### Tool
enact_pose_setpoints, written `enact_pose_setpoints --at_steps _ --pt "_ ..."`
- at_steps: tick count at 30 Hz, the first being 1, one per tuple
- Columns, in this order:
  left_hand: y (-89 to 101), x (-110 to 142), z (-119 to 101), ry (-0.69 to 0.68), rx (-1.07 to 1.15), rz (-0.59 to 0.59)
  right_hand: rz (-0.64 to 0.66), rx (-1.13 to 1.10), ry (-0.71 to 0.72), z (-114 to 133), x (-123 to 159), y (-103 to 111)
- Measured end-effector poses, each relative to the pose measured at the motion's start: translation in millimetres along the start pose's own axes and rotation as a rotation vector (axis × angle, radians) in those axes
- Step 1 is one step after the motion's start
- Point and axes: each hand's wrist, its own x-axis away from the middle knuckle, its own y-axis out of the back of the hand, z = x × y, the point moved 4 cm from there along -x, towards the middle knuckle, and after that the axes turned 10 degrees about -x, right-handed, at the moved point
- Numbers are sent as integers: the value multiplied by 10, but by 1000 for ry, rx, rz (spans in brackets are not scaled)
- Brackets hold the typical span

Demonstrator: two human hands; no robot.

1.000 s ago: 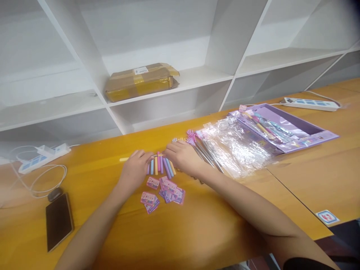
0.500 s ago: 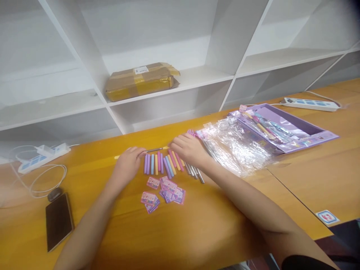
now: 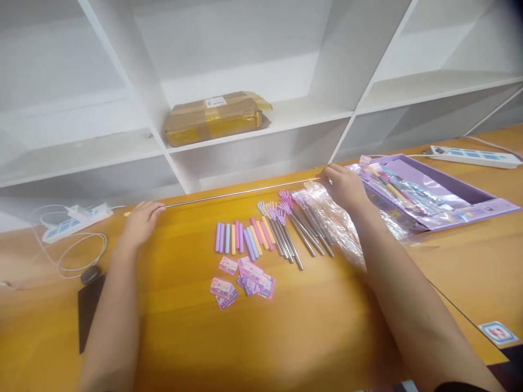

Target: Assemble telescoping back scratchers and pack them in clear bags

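A telescopic back scratcher (image 3: 241, 191) with a thin metal rod stretches between my two hands above the table. My left hand (image 3: 141, 220) is closed around its yellow grip, whose tip pokes out on the left. At the other end, my right hand (image 3: 343, 185) pinches the yellow head, mostly hidden by the fingers. Below the rod lie several pastel handle sleeves (image 3: 243, 239) in a row. Beside them are more back scratchers (image 3: 281, 234) with coloured claw heads and bare metal rods. Small pink and purple cards (image 3: 249, 275) lie nearer to me.
Crumpled clear plastic bags (image 3: 347, 228) and an open purple box (image 3: 445, 218) with wrapped pieces are on the right. Power strips (image 3: 77, 222) (image 3: 476, 157) lie at both sides. A dark phone (image 3: 87, 310) is near my left forearm. A taped parcel (image 3: 216, 120) sits on the shelf.
My hands have moved far apart, left and right, and the back scratcher's rod has been drawn out from short to long. The view has shifted slightly, and the claw heads are uncovered.
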Motion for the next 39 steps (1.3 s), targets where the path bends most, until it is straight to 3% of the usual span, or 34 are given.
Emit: enact_pose_setpoints --at_steps 10,21,25,28,31,36,39 --pt "257 -17 -327 -17 -25 -42 6 -153 -67 -200 3 111" --pt "516 46 -492 -56 -70 -128 -48 -113 -139 -62 35 362" --pt "560 52 -520 -81 -98 -185 -37 -112 -105 -34 23 407" --pt "525 27 -668 -109 -121 -219 -27 -130 -58 75 -35 376" --pt "384 50 -1057 -127 -116 -259 -35 -141 33 516 -61 253" --pt "13 315 -1973 -156 -73 -244 87 -117 414 1948 267 -154" --pt "-152 437 -2236 -212 -28 -145 184 -86 388 2414 462 -350"
